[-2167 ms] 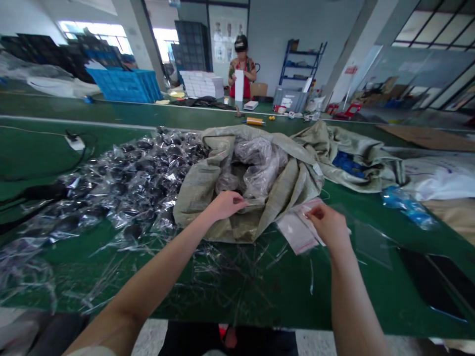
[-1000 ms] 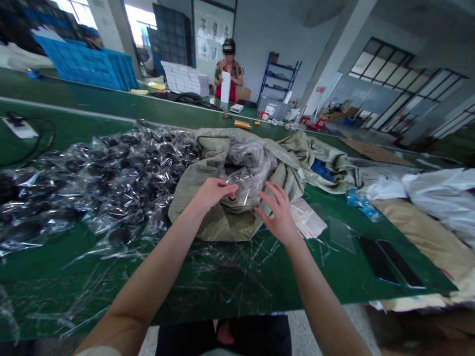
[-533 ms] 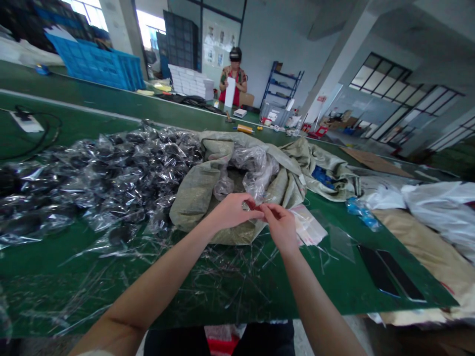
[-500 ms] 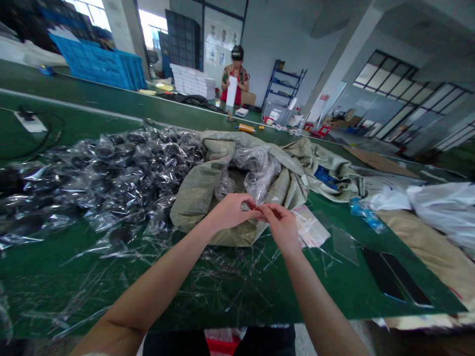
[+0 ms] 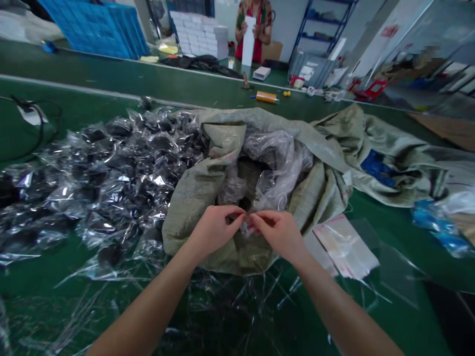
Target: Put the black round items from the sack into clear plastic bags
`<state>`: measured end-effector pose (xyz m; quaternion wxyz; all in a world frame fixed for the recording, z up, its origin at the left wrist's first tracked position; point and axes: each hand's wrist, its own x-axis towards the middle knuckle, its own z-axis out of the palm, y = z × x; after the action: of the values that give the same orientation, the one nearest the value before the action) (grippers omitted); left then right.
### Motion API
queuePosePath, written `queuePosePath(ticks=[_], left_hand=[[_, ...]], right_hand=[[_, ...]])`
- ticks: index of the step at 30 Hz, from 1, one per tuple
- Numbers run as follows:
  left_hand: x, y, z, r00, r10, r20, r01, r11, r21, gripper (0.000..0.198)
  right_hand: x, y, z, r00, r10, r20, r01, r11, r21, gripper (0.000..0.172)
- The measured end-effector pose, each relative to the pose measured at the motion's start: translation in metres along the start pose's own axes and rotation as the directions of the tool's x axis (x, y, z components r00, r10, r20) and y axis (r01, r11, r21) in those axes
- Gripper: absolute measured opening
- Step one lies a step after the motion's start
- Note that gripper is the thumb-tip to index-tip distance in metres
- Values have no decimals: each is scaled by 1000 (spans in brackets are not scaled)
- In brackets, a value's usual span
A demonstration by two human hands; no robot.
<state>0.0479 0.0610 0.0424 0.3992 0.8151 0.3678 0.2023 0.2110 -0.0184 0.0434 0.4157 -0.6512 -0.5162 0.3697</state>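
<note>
My left hand (image 5: 213,231) and my right hand (image 5: 277,232) meet fingertip to fingertip over the front lip of a grey-green woven sack (image 5: 208,190). Both pinch a small piece of clear plastic (image 5: 245,225) between them; what is inside it I cannot make out. The sack lies open, lined with a crumpled clear plastic bag (image 5: 276,158). To the left spreads a heap of black parts in clear bags (image 5: 118,168). A small stack of flat clear bags with red print (image 5: 345,244) lies just right of my right hand.
All this rests on a green table (image 5: 404,301) strewn with thin clear plastic strips (image 5: 237,306). A second woven sack (image 5: 386,148) lies at the right. A power strip with a cable (image 5: 31,116) sits far left. Another person (image 5: 256,22) holds white paper beyond the far table.
My right hand left the flat bags at the right, came across to the sack and joined my left hand in a pinch. The view has dropped and drawn closer to the sack.
</note>
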Motion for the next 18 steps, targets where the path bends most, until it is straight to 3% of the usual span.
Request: queuePosePath(ticks=[3, 7, 11, 15, 18], left_hand=[[-3, 3, -3, 991, 26, -129, -13, 995, 102, 19], [-25, 24, -5, 935, 213, -282, -141, 956, 256, 17], [-54, 49, -7, 859, 363, -361, -226, 901, 370, 14], [-70, 62, -17, 773, 423, -474, -196, 868, 455, 13], [-73, 66, -24, 751, 440, -492, -192, 859, 475, 12]], right_hand=[[-4, -8, 3, 981, -117, -155, 75, 965, -250, 22], [-28, -31, 12, 877, -353, -326, 119, 817, -564, 26], [-64, -59, 20, 790, -499, -356, 198, 757, -623, 30], [-86, -74, 25, 749, -545, -377, 234, 750, -619, 31], [-88, -79, 24, 744, -561, -364, 259, 744, -616, 31]])
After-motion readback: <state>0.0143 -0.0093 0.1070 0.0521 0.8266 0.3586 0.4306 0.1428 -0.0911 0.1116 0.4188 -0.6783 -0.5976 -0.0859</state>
